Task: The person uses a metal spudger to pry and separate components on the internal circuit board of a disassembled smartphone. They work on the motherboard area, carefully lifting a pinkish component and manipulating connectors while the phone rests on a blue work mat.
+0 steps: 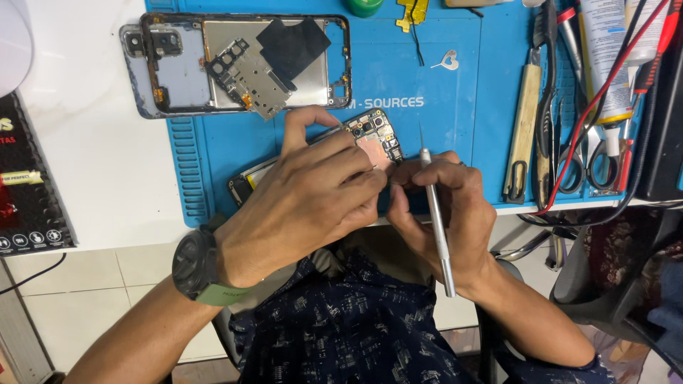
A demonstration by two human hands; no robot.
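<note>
My left hand grips an opened black phone with its circuit board and copper patch bared, tilted up at the front edge of the blue work mat. My right hand holds a thin silver metal tool, its point sticking up past my fingers, close to the phone's right side. A dark watch with a green strap sits on my left wrist.
A detached phone back frame with metal shield and black pad lies at the mat's far left. Tweezers, scissors, a wooden-handled tool and glue tubes crowd the right side, with red and black cables. A dark box rests at left.
</note>
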